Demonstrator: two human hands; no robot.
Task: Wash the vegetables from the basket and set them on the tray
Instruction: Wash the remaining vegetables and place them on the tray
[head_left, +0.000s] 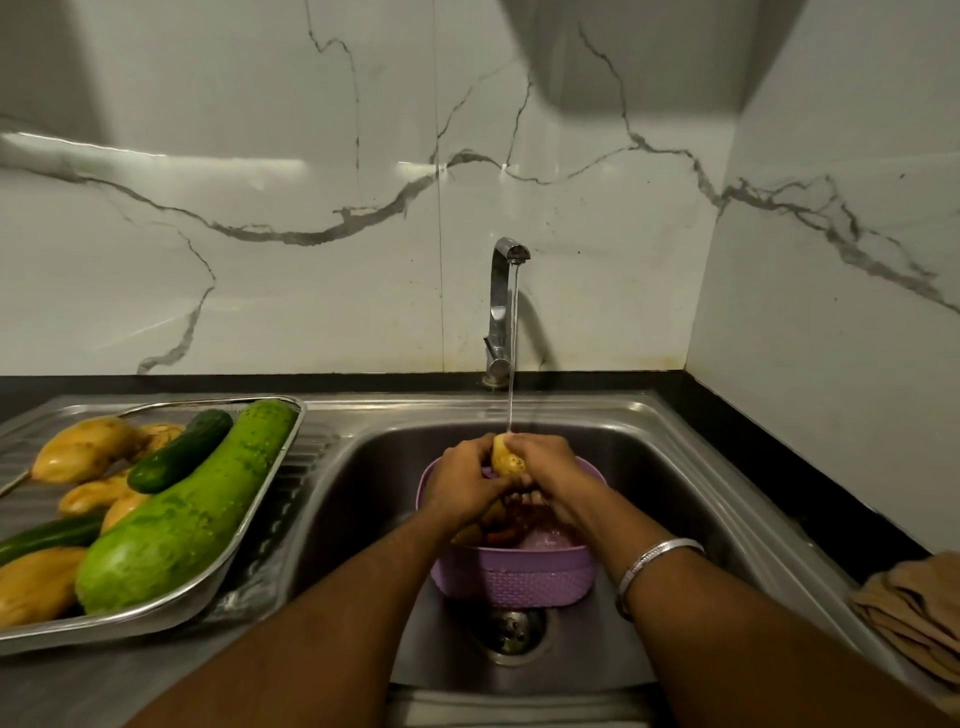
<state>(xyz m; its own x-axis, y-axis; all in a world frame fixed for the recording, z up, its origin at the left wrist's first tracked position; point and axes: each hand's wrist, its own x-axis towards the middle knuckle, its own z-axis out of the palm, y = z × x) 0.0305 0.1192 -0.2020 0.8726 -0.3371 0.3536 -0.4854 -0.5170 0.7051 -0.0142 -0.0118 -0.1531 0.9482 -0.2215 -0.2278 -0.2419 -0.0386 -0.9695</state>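
A small yellow potato (506, 458) sits between both hands directly under the thin stream of water (513, 348) falling from the chrome tap (500, 312), above the far rim of the purple basket (511, 577). The left hand (465, 486) wraps the potato from the left, fingers curled round its side and underside, thumb near its top; the right hand (550, 475) closes on it from the right in the same way, fingers curled underneath so that the fingertips of both hands meet below the potato. Only the top and a strip of the potato's front face show between the two grips. The right wrist wears a silver bangle (652, 564). The basket stands in the steel sink (670, 467), just behind the drain (511, 631), and holds a few more pieces of produce, orange and reddish, mostly hidden under the hands and too dim to name. On the ribbed draining board to the left lies the metal tray (208, 587), tilted slightly toward the viewer, carrying a large pale green gourd (192, 512) laid diagonally, a dark cucumber (179, 451) resting against it, a second cucumber (49, 535) at the left edge, and several wet yellow potatoes (85, 449). A folded tan cloth (914, 610) lies on the dark counter right of the sink.
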